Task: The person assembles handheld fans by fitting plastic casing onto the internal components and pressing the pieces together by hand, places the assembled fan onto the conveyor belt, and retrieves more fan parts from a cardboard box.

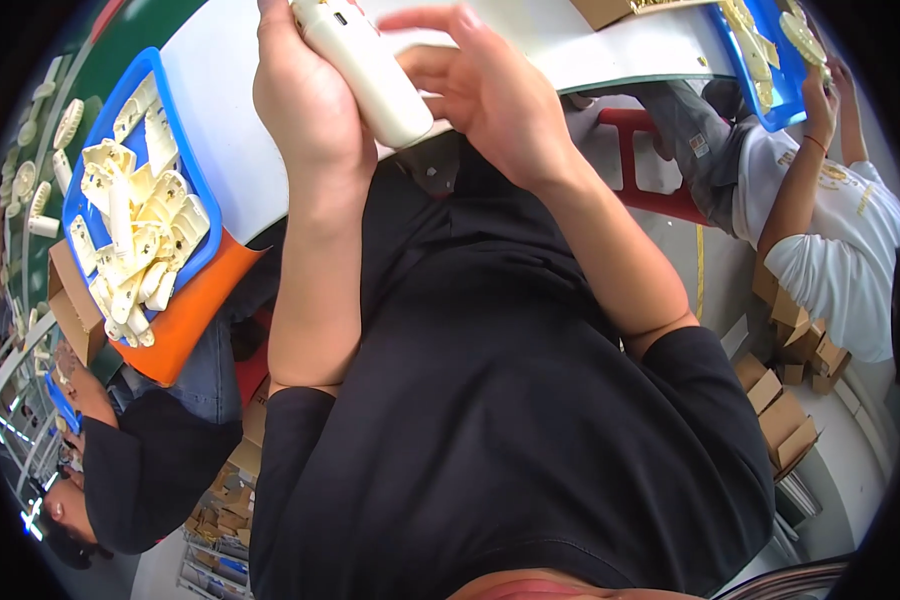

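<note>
Upper centre of the frame: my left hand (310,112) grips the cream casing (375,78); my right hand (498,115), fingers parted, lies beside it, contact unclear; a steady left hold should best prevent twisting

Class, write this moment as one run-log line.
left hand: gripping white device | right hand: beside it, contact unclear | blue tray: at person's left, holding cream parts

My view crops the cream casing (375,85) and right blue tray (783,110) at the far edge. The right hand (500,115) shows me a blurred finger.
</note>
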